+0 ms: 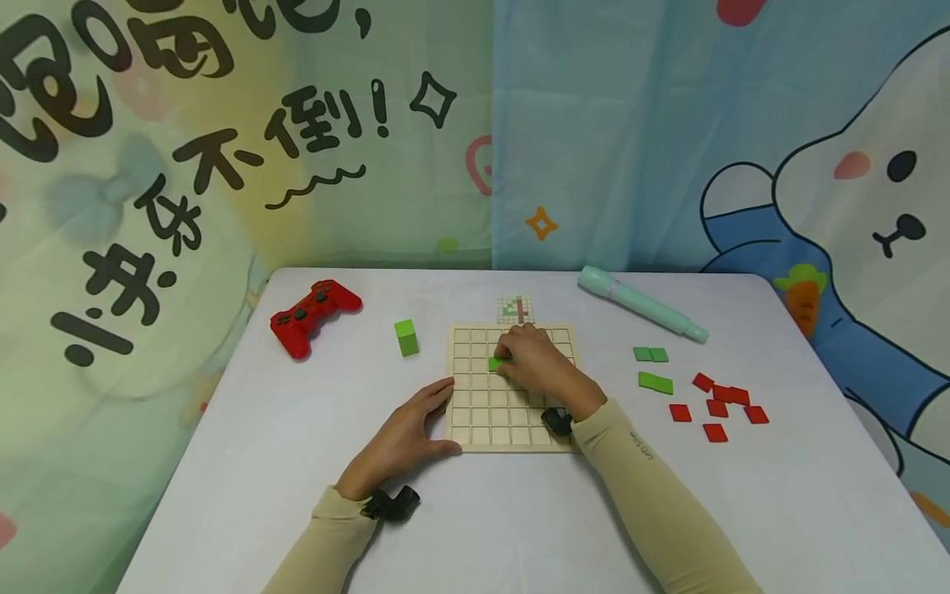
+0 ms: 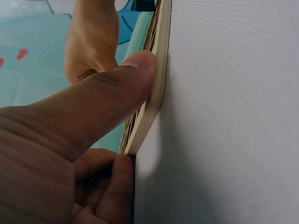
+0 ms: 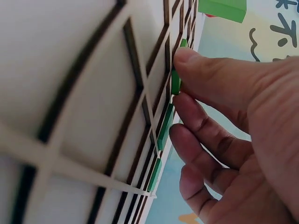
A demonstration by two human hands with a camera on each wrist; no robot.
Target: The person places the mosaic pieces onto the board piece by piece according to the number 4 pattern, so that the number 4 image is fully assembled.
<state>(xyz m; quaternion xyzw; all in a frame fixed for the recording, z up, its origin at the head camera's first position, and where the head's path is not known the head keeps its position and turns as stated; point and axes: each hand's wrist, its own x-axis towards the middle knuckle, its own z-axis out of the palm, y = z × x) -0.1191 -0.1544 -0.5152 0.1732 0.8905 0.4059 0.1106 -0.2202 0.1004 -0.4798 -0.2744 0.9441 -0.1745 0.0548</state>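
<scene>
A wooden grid board (image 1: pixel 482 417) lies on the table. My left hand (image 1: pixel 404 429) rests at its near left corner, thumb (image 2: pixel 135 70) against the edge and the other fingers by the left side. Over the board's upper middle, my right hand (image 1: pixel 542 363) pinches a small green square tile (image 3: pixel 175 83) between thumb and fingers, at the grid's surface. More green tiles (image 3: pixel 165 128) sit in cells beside the right fingertips; in the head view that hand hides part of the grid. Behind the board is a small pattern card (image 1: pixel 515 309) with green and red squares.
Loose green tiles (image 1: pixel 656 383) and several red tiles (image 1: pixel 716 433) lie right of the board. A green block (image 1: pixel 406 338) stands to its left, near a red game controller (image 1: pixel 312 318). A mint-coloured marker-like tube (image 1: pixel 641 304) lies at the back right.
</scene>
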